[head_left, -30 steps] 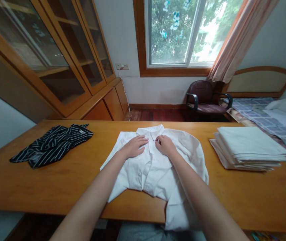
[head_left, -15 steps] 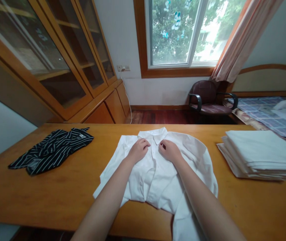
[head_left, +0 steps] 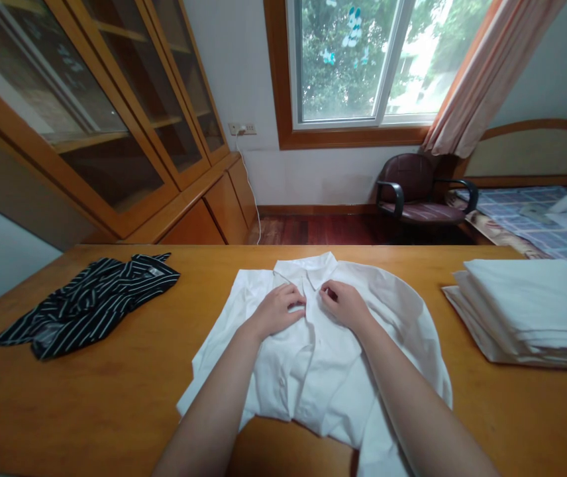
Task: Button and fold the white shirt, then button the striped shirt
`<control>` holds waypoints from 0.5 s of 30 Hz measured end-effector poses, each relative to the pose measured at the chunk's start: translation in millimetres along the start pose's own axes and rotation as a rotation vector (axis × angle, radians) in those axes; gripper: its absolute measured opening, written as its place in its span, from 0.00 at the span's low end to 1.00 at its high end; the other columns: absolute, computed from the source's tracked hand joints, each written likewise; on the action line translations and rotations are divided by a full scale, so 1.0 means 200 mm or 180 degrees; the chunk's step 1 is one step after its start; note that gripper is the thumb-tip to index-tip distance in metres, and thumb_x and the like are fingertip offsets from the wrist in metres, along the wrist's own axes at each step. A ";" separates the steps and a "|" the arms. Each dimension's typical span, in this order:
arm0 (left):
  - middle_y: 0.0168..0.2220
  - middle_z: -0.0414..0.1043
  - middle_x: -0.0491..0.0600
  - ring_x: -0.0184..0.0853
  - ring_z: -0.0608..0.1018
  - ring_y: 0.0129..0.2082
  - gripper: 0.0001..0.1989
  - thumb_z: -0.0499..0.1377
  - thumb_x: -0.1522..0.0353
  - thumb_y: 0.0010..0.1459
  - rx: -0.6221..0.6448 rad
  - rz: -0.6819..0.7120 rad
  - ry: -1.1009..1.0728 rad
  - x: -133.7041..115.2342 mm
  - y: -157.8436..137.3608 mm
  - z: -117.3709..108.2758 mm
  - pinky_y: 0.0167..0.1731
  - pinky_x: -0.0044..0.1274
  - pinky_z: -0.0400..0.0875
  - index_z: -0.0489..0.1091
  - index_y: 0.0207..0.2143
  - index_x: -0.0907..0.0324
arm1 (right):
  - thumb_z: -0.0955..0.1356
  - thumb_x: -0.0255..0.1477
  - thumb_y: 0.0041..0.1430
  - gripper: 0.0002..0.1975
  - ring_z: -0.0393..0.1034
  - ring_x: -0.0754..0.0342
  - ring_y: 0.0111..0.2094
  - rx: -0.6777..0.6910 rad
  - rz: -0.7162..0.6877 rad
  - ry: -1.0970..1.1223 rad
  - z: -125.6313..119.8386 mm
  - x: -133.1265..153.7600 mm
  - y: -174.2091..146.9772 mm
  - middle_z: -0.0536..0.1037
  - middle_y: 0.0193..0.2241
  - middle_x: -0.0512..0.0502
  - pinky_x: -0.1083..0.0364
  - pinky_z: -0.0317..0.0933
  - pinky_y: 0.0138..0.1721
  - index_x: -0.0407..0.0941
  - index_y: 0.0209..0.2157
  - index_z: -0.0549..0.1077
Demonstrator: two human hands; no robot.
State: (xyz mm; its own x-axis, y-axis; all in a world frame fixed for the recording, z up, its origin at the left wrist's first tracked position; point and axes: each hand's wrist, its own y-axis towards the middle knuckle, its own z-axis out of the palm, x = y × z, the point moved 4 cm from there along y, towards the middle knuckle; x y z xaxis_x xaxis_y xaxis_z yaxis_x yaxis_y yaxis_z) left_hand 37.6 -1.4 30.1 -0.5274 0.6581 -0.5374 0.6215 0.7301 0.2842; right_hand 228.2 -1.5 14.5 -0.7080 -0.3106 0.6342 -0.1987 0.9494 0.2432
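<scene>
The white button-up shirt (head_left: 313,351) lies front-up at the middle of the wooden table (head_left: 114,397), its long axis running from the collar (head_left: 306,268) at 12 o'clock to the hem at 6 o'clock, which hangs off the near edge. Both hands sit on it just below the collar, on either side of the placket. The left hand (head_left: 278,310) has its fingers curled, pinching the cloth at the placket's edge; the right hand (head_left: 346,305) is likewise curled, fingertips nipping the fabric opposite (whether a button is between them cannot be told). The hands are near each other, equally close to the collar. At 9 o'clock lies a crumpled black striped garment (head_left: 89,305); at 3 o'clock, a stack of folded white cloths (head_left: 526,311). The glass-fronted cabinet (head_left: 114,119) shows only bare shelves.
</scene>
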 end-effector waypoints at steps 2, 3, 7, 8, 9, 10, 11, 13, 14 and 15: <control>0.35 0.72 0.49 0.37 0.74 0.40 0.06 0.62 0.72 0.57 0.0007 0.0010 0.0002 0.00 0.00 0.00 0.40 0.28 0.72 0.75 0.37 0.55 | 0.65 0.29 0.61 0.06 0.67 0.55 0.27 0.0031 -0.0085 0.0098 0.00 0.01 0.00 0.74 0.25 0.51 0.58 0.57 0.31 0.45 0.33 0.74; 0.35 0.72 0.49 0.37 0.74 0.40 0.06 0.62 0.72 0.57 0.0000 0.0006 -0.0005 0.00 0.00 0.00 0.40 0.27 0.72 0.75 0.37 0.56 | 0.65 0.29 0.61 0.06 0.67 0.55 0.27 0.0050 -0.0143 0.0150 0.00 0.01 -0.01 0.74 0.25 0.51 0.58 0.57 0.31 0.45 0.33 0.75; 0.35 0.72 0.48 0.36 0.74 0.38 0.06 0.60 0.74 0.57 -0.0092 -0.0068 -0.0090 0.02 0.01 0.01 0.38 0.27 0.71 0.74 0.36 0.57 | 0.66 0.28 0.61 0.08 0.66 0.56 0.27 0.0190 -0.0417 0.0407 0.00 0.06 -0.03 0.75 0.26 0.50 0.58 0.59 0.32 0.46 0.37 0.77; 0.34 0.71 0.48 0.35 0.74 0.37 0.06 0.59 0.74 0.57 -0.0141 -0.0097 -0.0119 0.03 0.01 0.01 0.39 0.27 0.71 0.73 0.36 0.57 | 0.65 0.28 0.61 0.09 0.67 0.56 0.27 0.0247 -0.0484 0.0477 0.00 0.08 -0.04 0.75 0.26 0.50 0.58 0.59 0.33 0.46 0.38 0.78; 0.34 0.71 0.48 0.35 0.74 0.37 0.06 0.58 0.75 0.58 -0.0194 -0.0130 -0.0147 0.04 0.01 0.01 0.39 0.27 0.71 0.73 0.35 0.57 | 0.65 0.27 0.61 0.10 0.67 0.56 0.27 0.0319 -0.0550 0.0530 0.00 0.10 -0.04 0.76 0.26 0.50 0.58 0.60 0.33 0.46 0.39 0.79; 0.34 0.71 0.48 0.35 0.74 0.37 0.07 0.56 0.75 0.59 -0.0245 -0.0164 -0.0172 0.04 0.01 0.01 0.39 0.27 0.71 0.72 0.35 0.57 | 0.65 0.27 0.62 0.11 0.68 0.56 0.27 0.0404 -0.0610 0.0560 0.01 0.11 -0.05 0.76 0.26 0.50 0.58 0.60 0.33 0.47 0.41 0.79; 0.34 0.71 0.47 0.34 0.74 0.37 0.07 0.55 0.76 0.59 -0.0292 -0.0194 -0.0191 0.05 0.01 0.01 0.39 0.27 0.70 0.72 0.34 0.57 | 0.65 0.27 0.62 0.12 0.69 0.56 0.28 0.0490 -0.0658 0.0560 0.01 0.13 -0.06 0.76 0.26 0.49 0.58 0.60 0.34 0.48 0.42 0.80; 0.34 0.71 0.47 0.34 0.74 0.37 0.07 0.55 0.76 0.59 -0.0344 -0.0245 -0.0207 0.06 0.01 0.01 0.39 0.26 0.70 0.71 0.33 0.57 | 0.65 0.28 0.63 0.13 0.71 0.55 0.30 0.0674 -0.0738 0.0486 0.03 0.15 -0.07 0.77 0.28 0.49 0.58 0.61 0.35 0.49 0.44 0.80; 0.33 0.70 0.47 0.34 0.74 0.37 0.07 0.55 0.76 0.59 -0.0348 -0.0261 -0.0209 0.06 0.02 0.01 0.39 0.26 0.70 0.71 0.33 0.57 | 0.64 0.29 0.65 0.13 0.72 0.54 0.32 0.0761 -0.0773 0.0428 0.04 0.16 -0.08 0.78 0.29 0.48 0.58 0.61 0.36 0.50 0.44 0.80; 0.33 0.70 0.47 0.34 0.74 0.36 0.07 0.55 0.76 0.59 -0.0350 -0.0275 -0.0208 0.06 0.02 0.01 0.38 0.26 0.70 0.71 0.32 0.57 | 0.63 0.30 0.66 0.13 0.73 0.54 0.34 0.0835 -0.0798 0.0365 0.05 0.17 -0.08 0.79 0.31 0.48 0.57 0.61 0.37 0.50 0.44 0.80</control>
State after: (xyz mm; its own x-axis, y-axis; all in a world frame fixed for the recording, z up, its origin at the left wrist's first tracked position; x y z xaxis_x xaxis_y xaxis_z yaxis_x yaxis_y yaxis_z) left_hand 34.0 8.9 22.4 -0.5351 0.5812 -0.6131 0.5063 0.8016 0.3179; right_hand 201.1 -26.9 25.0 -0.5381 -0.5238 0.6604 -0.5334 0.8183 0.2144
